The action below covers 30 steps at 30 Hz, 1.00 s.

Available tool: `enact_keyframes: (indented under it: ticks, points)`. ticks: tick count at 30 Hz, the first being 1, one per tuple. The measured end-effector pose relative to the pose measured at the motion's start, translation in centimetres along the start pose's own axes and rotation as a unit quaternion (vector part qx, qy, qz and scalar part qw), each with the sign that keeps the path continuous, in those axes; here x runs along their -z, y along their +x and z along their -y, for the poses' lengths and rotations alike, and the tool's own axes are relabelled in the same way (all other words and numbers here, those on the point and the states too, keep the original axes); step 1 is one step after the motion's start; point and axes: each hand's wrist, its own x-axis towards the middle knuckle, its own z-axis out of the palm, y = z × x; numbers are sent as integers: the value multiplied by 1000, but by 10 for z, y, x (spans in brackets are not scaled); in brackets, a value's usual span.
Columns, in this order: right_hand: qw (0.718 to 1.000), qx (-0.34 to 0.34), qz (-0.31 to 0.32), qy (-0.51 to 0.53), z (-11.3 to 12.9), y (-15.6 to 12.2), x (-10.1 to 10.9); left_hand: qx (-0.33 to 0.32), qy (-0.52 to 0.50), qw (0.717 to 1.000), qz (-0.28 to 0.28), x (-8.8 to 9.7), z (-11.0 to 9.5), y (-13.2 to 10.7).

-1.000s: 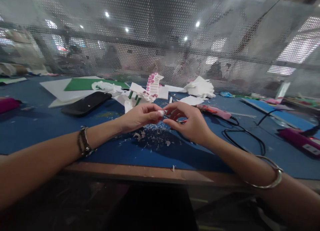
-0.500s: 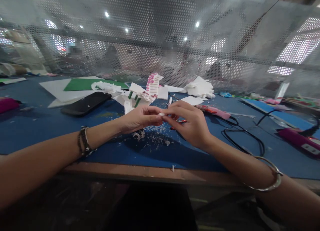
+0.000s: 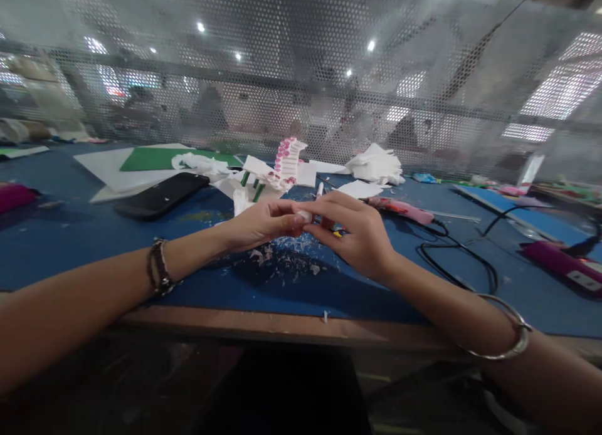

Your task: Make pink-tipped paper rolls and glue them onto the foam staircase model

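Note:
Between my fingertips, over the blue table, is a small white piece (image 3: 305, 216); its exact kind is too small to make out. My left hand (image 3: 268, 224) pinches it from the left, thumb and fingers closed. From the other side my right hand (image 3: 355, 231) holds its fingertips against the same piece, also closed. White shavings (image 3: 294, 253) lie scattered on the table below both hands. Just beyond them stands a white foam-like model (image 3: 256, 170) with green legs and a raised part edged with pink discs (image 3: 285, 150).
A black phone (image 3: 162, 197) lies left, near white and green sheets (image 3: 155, 159). White scraps (image 3: 376, 164) are piled behind. To the right are a pink glue gun (image 3: 409, 210), its black cable (image 3: 451, 275) and a magenta power strip (image 3: 562, 267). A perforated screen (image 3: 282, 65) rises behind.
My right fingers have shifted slightly around the white piece, and more of it shows. My left hand stays nearly in place.

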Motion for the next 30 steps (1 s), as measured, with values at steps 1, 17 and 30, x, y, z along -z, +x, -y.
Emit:
enact_keyframes:
  ticks: [1,17,30]
  points:
    - [1000,3,1,5,0,0,0,-1,5,1000,3,0,0,0]
    - [998,-34,-7,49,2,0,-1,-22,52,998,34,2,0,0]
    - [998,27,-50,37,3,1,-2,-2,24,999,44,2,-2,0]
